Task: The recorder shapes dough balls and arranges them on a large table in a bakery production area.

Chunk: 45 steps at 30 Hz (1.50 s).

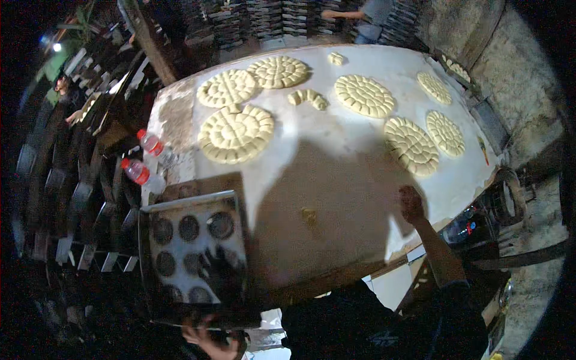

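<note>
My left hand (211,341) is at the near edge of a square metal tray (240,207), low on the left, its fingers spread apart. Several dark round shapes show in the tray, and a hand-shaped shadow falls across them. My right hand (412,205) is over the right part of the white table (321,129), just below a round of pale dough (411,147) cut into pieces. That hand lies in shade and its fingers are too dim to make out. A small yellowish bit (309,217) lies on the table between my hands, inside my shadow.
More cut dough rounds (236,134) lie at the left and right of the table. Loose dough pieces (307,99) lie between them. Two red-capped bottles (137,172) stand at the left edge. Another person's arm (345,14) shows beyond the table. A rough wall (519,78) borders the right.
</note>
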### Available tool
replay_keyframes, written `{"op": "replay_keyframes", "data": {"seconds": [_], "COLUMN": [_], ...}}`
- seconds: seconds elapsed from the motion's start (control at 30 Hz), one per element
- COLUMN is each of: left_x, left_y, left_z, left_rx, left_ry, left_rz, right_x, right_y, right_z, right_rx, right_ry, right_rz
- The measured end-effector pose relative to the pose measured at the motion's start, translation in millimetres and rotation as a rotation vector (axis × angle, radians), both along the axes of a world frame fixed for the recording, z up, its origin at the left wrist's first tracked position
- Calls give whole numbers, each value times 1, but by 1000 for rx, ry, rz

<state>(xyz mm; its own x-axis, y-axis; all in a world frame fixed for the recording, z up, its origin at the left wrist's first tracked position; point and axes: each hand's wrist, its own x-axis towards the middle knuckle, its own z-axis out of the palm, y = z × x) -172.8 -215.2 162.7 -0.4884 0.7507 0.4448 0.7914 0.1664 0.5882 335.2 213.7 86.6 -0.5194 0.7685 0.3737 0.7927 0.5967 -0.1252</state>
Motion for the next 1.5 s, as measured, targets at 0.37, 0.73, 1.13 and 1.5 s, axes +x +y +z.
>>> {"op": "replay_keyframes", "data": {"seconds": [0.37, 0.73, 1.13, 1.5], "left_x": [149, 68, 71, 193], "left_y": [420, 760, 817, 609], "left_z": [-13, -158, -122, -61], "left_rx": [-106, 162, -445, -388], "left_ry": [-352, -398, -885, -1200], "left_rz": [-617, -112, -673, -613], "right_x": [125, 170, 157, 138], "right_y": [-9, -10, -16, 3], "right_z": [-78, -112, -85, -77], "right_rx": [-630, -350, -362, -260], "right_ry": [204, 291, 100, 111], "right_rz": [-368, -242, -124, -370]}}
